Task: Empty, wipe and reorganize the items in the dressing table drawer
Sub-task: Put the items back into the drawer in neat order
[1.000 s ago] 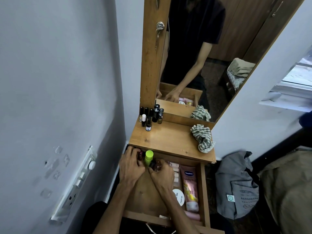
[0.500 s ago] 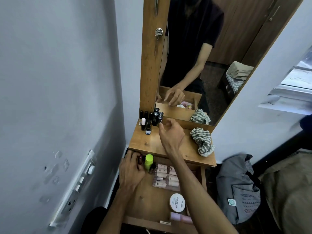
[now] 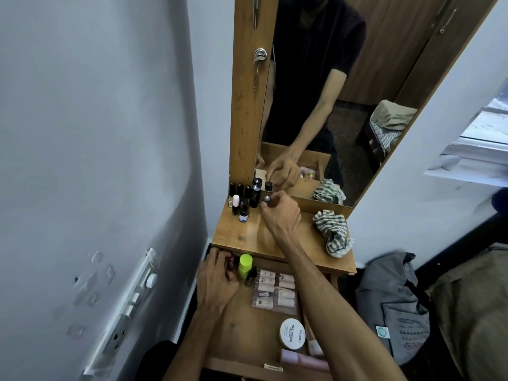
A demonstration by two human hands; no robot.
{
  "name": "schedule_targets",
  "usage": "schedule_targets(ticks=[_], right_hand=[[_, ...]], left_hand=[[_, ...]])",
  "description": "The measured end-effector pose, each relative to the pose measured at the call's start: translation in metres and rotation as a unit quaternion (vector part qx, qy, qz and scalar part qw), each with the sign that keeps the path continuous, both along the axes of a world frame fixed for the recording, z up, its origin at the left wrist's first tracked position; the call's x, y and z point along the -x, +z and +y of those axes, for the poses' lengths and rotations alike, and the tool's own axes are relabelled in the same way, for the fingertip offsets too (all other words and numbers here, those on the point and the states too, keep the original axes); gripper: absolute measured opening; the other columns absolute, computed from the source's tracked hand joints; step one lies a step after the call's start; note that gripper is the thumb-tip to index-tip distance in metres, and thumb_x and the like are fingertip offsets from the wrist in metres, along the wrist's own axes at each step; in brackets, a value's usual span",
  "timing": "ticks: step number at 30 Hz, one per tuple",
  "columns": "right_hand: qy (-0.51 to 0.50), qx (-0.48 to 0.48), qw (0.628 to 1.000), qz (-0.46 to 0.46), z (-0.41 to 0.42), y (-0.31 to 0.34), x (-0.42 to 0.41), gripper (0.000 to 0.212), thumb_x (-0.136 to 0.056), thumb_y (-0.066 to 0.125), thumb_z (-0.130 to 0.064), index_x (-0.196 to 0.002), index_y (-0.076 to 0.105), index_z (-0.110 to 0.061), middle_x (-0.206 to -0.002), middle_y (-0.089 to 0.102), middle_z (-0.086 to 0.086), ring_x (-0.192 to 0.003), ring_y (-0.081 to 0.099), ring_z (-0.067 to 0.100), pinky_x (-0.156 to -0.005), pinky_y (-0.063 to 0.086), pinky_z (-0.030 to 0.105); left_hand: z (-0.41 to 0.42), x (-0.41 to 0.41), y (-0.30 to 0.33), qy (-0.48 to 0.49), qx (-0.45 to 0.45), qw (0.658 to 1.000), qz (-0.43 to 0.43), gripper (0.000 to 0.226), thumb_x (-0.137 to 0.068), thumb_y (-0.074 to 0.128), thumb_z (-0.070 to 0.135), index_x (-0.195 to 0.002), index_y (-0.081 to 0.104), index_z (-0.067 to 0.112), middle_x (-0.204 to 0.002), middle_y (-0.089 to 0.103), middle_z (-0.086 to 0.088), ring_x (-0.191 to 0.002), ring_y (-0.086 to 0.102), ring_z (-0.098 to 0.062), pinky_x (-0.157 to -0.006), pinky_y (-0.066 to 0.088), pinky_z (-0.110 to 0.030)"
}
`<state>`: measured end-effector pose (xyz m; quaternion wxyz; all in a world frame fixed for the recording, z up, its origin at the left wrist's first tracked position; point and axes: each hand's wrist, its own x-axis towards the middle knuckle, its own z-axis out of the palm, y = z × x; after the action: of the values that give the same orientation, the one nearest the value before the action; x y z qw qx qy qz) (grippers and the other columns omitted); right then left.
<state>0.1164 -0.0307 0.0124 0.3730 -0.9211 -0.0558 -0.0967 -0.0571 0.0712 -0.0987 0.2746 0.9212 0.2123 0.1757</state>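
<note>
Wooden counter: right hand fingers pinch a small silver-capped bottle; left hand fingers curl around bottles in the drawer.

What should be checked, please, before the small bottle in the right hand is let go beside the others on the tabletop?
1. Right hand pinches the small bottle: ok.
2. Bottle base resting on the tabletop: cannot tell.
3. Bottle clear of the standing bottles: ok, a gap shows.
4. Striped cloth out of the way: ok.
5. Left hand holds more bottles in the drawer: ok.
6. Drawer emptied: not ok.
</note>
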Motion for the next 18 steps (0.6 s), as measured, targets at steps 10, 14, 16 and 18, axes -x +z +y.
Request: schedule_targets(ticks=[10,14,16,18], right_hand=[[-0.012,-0.25,0.968,-0.022,-0.032,-0.005,0.095,0.021,-0.076,0.079,-0.022,-0.091,0.065,-0.023,-0.076,0.069,-0.01,-0.067,0.066,0.004,-0.064,0.056,0.021],[0.042,-0.247,0.968,-0.007,-0.037,-0.036,0.145,0.022,-0.078,0.079,-0.016,-0.097,0.072,-0.023,-0.076,0.073,-0.015,-0.07,0.071,0.003,-0.067,0.059,0.022],[0.07,-0.218,0.973,0.006,-0.034,-0.053,0.16,0.018,-0.076,0.079,-0.018,-0.092,0.075,-0.026,-0.075,0.073,-0.018,-0.069,0.07,0.002,-0.067,0.059,0.024],[0.094,-0.18,0.979,0.025,-0.029,-0.065,0.165,0.017,-0.074,0.077,-0.025,-0.091,0.077,-0.028,-0.077,0.073,-0.018,-0.07,0.069,0.0,-0.067,0.058,0.024]], left_hand=[[0.001,0.0,0.006,-0.003,0.004,0.999,-0.04,0.036,-0.064,0.067,0.008,-0.099,0.063,0.017,-0.11,0.059,-0.002,-0.082,0.055,-0.023,-0.07,0.039,-0.03],[0.002,0.003,0.004,0.006,0.032,0.997,-0.063,0.021,-0.078,0.052,0.019,-0.097,0.062,0.02,-0.108,0.06,0.001,-0.088,0.059,-0.02,-0.073,0.035,-0.028],[0.002,0.005,0.003,0.003,0.047,0.996,-0.081,0.024,-0.083,0.045,0.026,-0.096,0.063,0.02,-0.106,0.062,0.003,-0.088,0.06,-0.02,-0.072,0.037,-0.028],[0.002,0.005,0.003,0.001,0.065,0.993,-0.095,0.022,-0.084,0.046,0.024,-0.096,0.064,0.02,-0.105,0.062,0.004,-0.086,0.06,-0.02,-0.071,0.043,-0.031]])
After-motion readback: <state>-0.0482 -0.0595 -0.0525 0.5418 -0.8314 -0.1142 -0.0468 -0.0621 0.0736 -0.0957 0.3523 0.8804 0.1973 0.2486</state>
